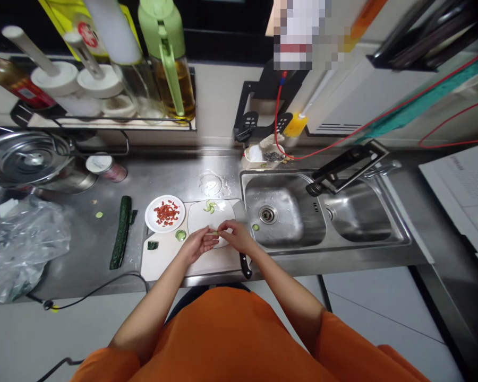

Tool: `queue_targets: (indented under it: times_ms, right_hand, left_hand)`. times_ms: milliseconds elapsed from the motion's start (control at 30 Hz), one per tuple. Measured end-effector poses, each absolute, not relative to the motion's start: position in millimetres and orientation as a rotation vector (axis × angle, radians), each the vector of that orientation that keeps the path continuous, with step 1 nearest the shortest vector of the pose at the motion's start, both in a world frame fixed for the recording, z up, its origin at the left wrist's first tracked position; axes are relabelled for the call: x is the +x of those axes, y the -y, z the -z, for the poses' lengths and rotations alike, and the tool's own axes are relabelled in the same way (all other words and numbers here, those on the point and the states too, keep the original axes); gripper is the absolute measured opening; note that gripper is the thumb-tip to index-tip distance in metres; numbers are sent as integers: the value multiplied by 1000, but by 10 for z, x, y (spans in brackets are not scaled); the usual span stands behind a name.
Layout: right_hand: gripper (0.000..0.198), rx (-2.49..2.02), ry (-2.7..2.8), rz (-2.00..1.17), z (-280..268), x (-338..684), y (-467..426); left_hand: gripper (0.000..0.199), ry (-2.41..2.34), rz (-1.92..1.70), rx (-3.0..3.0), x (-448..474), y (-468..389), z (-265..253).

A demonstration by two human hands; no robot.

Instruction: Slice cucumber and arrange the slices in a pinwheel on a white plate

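My left hand (199, 244) and my right hand (239, 237) meet over the near side of a white plate (223, 206). Between their fingertips is a small pale-green piece, seemingly a cucumber slice (214, 232), mostly hidden by the fingers. Several cucumber slices (210, 206) lie fanned out on that plate. Left of it, a round white dish (150, 218) holds small red dried berries (167, 213). On the cutting board (163, 265) are more slices (180, 234) and a dark green cucumber chunk (152, 245). A knife (246, 266) lies by my right wrist, its blade partly hidden.
A long cucumber (121, 233) lies on the steel counter, left of the board. Further left are a plastic bag (27, 239) and a lidded pot (69, 178). The double sink (284, 239) is on the right, with a slice in it. Bottles and jars fill the rack (115, 124).
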State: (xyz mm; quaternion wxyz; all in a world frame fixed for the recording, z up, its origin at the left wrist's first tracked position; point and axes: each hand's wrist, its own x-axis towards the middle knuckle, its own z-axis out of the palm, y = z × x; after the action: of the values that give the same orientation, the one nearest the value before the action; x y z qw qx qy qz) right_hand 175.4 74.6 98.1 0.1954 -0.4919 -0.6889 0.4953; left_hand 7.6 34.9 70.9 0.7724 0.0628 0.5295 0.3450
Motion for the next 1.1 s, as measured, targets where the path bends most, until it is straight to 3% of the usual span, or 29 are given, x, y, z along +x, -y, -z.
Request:
queue_targets:
  times_ms: [233, 500, 800, 1100]
  right_hand:
    - [7, -1293, 2038, -1400, -1093, 1851, -794]
    - [12, -1383, 2050, -1415, -885, 1989, -999]
    - [17, -1622, 2389, -1052, -724, 2023, -1361]
    - [20, -1751, 2636, -852, -774, 1961, -1433]
  left_hand:
    - [17, -1011, -667, 102, 113, -394, -683]
    - [32, -1191, -761, 284, 169, -474, -626]
    - [10, -1641, -657, 948, 386, -726, -461]
    - [10, -1800, -552, 1276, 531, -792, -393]
